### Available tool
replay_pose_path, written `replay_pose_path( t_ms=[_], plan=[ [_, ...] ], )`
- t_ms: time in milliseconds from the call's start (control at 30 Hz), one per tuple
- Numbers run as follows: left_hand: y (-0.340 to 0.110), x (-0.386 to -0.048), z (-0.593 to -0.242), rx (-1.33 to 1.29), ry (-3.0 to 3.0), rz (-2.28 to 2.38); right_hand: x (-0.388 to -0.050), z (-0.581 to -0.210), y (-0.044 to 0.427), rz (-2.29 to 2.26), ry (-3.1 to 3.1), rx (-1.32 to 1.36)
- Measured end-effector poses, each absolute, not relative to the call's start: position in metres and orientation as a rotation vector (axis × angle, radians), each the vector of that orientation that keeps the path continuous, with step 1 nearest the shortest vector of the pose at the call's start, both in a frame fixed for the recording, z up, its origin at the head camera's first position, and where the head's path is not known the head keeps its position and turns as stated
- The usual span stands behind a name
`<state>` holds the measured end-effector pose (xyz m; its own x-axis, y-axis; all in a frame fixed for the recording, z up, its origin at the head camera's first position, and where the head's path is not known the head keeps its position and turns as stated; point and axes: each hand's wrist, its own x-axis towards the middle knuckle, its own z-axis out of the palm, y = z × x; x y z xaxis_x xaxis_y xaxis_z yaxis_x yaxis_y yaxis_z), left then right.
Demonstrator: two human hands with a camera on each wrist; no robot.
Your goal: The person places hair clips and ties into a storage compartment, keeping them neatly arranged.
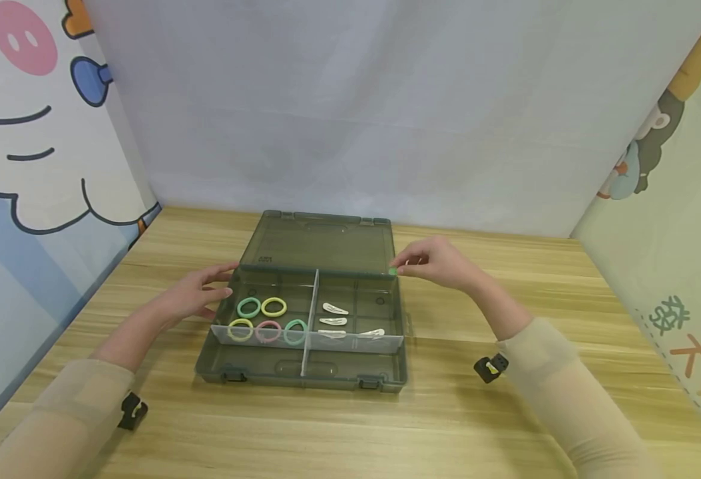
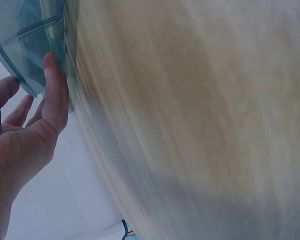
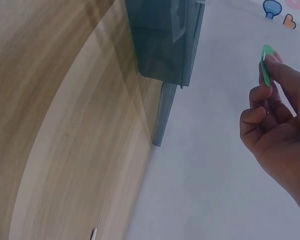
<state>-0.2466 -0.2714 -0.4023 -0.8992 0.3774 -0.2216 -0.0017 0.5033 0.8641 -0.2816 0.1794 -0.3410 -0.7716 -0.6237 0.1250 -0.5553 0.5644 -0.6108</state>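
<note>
An open dark translucent organizer box [image 1: 302, 384] lies on the table with its lid folded back. Several white snap hair clips [image 1: 333, 321] sit in its right rear compartment, one near the divider. The left rear compartment holds several coloured hair ties [image 1: 274, 307] in green, yellow and pink. My left hand [image 1: 191, 293] touches the box's left side with loosely extended fingers; the left wrist view shows the fingertips [image 2: 51, 62] along its wall. Beyond the box's right rear corner, my right hand [image 1: 440, 264] pinches a small green hair clip [image 3: 266, 65] between thumb and forefinger.
The lid [image 1: 326, 243] lies back toward the pale rear curtain [image 1: 350, 120]. Printed cartoon panels [image 1: 32, 133] stand at both sides. Wooden tabletop [image 1: 446, 426] stretches around the box. A black device hangs at each sleeve cuff.
</note>
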Motion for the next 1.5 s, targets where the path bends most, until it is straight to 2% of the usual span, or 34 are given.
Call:
replay_pose_path(
  t_ms=[633, 1500],
  plan=[
    [-0.272, -0.246, -0.4, 0.318, 2.369, 1.357, -0.287, -0.368, 0.144, -0.969, 2.422, -1.116],
    [-0.272, -0.246, -0.4, 0.322, 2.369, 1.353, -0.294, -0.39, 0.121, -0.554, 2.309, -1.215]
  ],
)
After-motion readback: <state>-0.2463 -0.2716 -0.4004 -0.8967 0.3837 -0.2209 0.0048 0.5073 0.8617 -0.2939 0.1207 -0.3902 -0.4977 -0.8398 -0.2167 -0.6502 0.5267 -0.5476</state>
